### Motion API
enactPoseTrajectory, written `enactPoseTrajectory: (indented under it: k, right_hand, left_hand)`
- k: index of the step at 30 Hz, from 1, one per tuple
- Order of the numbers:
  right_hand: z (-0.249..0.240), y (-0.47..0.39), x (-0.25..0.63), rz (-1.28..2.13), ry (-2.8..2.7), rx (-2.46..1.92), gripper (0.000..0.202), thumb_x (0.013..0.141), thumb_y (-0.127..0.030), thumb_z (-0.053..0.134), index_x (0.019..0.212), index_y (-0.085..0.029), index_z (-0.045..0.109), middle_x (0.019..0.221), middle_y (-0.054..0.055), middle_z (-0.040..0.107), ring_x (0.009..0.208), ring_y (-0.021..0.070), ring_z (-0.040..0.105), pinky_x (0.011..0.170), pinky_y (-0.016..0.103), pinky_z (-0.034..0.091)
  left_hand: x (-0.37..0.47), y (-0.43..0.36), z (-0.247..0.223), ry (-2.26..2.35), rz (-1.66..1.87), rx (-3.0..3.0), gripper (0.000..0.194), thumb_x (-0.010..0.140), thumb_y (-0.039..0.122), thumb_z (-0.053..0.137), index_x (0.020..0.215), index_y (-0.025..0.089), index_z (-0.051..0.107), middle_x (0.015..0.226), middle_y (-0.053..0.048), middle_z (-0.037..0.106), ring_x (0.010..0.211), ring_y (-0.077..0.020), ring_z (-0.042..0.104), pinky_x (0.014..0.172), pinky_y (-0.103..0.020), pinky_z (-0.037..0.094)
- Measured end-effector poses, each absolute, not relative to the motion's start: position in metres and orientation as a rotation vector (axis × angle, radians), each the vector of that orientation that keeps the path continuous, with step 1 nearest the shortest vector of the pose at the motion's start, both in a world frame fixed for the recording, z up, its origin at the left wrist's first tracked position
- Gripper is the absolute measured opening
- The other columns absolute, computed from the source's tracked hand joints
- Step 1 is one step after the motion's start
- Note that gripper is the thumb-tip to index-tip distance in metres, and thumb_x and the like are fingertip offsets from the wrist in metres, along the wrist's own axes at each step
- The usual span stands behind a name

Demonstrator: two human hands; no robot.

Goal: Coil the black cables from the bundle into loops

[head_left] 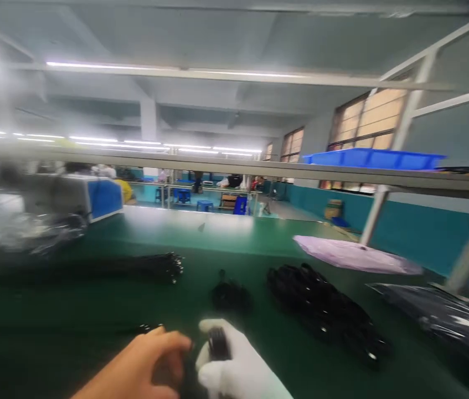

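Note:
My right hand (238, 360), in a white glove, is closed around a small black bundle (219, 344) that looks like coiled cable; blur hides its detail. Just left of it is my bare left hand (155, 360), its fingers bent and parted from the thumb, with nothing visible between them. Ahead of the hands on the green table (201, 233) lies a small black coil (231, 295). A larger pile of black coiled cables (325, 310) is to the right. Long black cables (155, 266) with shiny tips stretch across the left side.
A shelf beam (217, 164) crosses above the table, with a blue tray (375, 159) on its right. Clear plastic bags (30, 230) lie left, beside a blue-and-white box (105, 198). A pink plastic bag (350, 254) and a dark plastic-wrapped packet (437, 316) lie right.

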State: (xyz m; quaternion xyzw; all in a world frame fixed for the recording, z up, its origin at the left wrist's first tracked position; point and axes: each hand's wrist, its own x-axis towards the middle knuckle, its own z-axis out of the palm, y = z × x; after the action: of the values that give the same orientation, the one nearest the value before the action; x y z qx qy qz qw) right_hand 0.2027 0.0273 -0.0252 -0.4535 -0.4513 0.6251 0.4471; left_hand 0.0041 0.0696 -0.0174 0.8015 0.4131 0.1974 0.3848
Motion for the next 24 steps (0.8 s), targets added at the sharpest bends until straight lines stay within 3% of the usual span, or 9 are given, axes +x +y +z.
enactPoseTrajectory:
  k: [3,5,8,11,16,20,22,24]
  right_hand:
    - [-0.032,0.033,0.203,1.543,-1.307,-1.088,0.065,0.055,-0.014,0.068,0.118,-0.019,0.052,0.073,-0.001,0.06,0.064,0.0149,0.055,0.06,0.027,0.043]
    - [-0.043,0.038,0.197,1.446,-1.394,-1.108,0.064,0.05,-0.016,0.075,0.111,-0.02,0.058,0.077,0.001,0.06,0.075,0.0197,0.057,0.068,0.031,0.045]
    - [-0.056,0.043,0.184,1.37,-1.421,-1.148,0.056,0.048,-0.021,0.078,0.101,-0.021,0.062,0.082,0.005,0.061,0.085,0.0255,0.057,0.072,0.034,0.046]
    - [-0.063,0.046,0.176,1.342,-1.417,-1.197,0.046,0.058,-0.032,0.073,0.1,-0.019,0.063,0.08,0.006,0.062,0.083,0.0269,0.059,0.069,0.035,0.047]
    - [-0.065,0.048,0.179,1.215,-1.42,-1.281,0.058,0.053,-0.026,0.076,0.109,-0.019,0.061,0.081,0.006,0.062,0.089,0.0299,0.059,0.073,0.037,0.046]
    - [-0.058,0.045,0.18,1.134,-1.472,-1.319,0.058,0.061,-0.023,0.068,0.118,-0.018,0.058,0.077,0.004,0.062,0.083,0.0265,0.059,0.072,0.035,0.046]
    - [-0.049,0.04,0.181,1.11,-1.513,-1.333,0.065,0.059,-0.017,0.065,0.123,-0.019,0.054,0.076,0.002,0.062,0.079,0.0231,0.059,0.071,0.033,0.046]
    - [-0.04,0.034,0.184,1.052,-1.562,-1.359,0.054,0.058,-0.015,0.063,0.111,-0.022,0.059,0.076,0.0,0.061,0.075,0.0196,0.057,0.07,0.03,0.045]
  left_hand:
    - [0.01,0.063,-0.005,1.031,0.477,1.974,0.068,0.058,0.01,0.062,0.122,0.031,0.056,0.111,0.002,0.063,0.105,-0.0212,0.053,0.097,-0.032,0.037]
    - [0.016,0.056,-0.001,1.017,0.455,1.941,0.068,0.059,0.01,0.063,0.124,0.03,0.053,0.117,-0.001,0.059,0.107,-0.0215,0.051,0.095,-0.03,0.039]
    - [0.026,0.046,0.006,1.114,0.348,1.999,0.061,0.059,0.012,0.066,0.118,0.026,0.057,0.111,-0.005,0.056,0.1,-0.024,0.053,0.089,-0.034,0.043]
    - [0.032,0.043,0.013,1.249,0.26,2.07,0.063,0.055,0.017,0.073,0.115,0.023,0.058,0.106,-0.006,0.053,0.089,-0.0255,0.055,0.082,-0.039,0.047]
    - [0.037,0.044,0.012,1.121,0.313,2.091,0.062,0.055,0.02,0.074,0.115,0.03,0.057,0.104,-0.002,0.053,0.091,-0.023,0.056,0.081,-0.034,0.049]
    - [0.041,0.055,0.011,1.342,0.139,2.261,0.058,0.046,0.021,0.076,0.103,0.017,0.062,0.104,-0.01,0.056,0.086,-0.0294,0.057,0.075,-0.04,0.049]
    - [0.037,0.068,0.011,1.216,0.092,2.227,0.05,0.046,0.025,0.076,0.094,0.017,0.065,0.095,-0.008,0.061,0.081,-0.0285,0.058,0.069,-0.036,0.048]
    - [0.029,0.081,0.008,1.009,0.077,2.108,0.029,0.056,0.028,0.068,0.084,0.02,0.068,0.081,-0.001,0.065,0.073,-0.0229,0.059,0.065,-0.029,0.046]
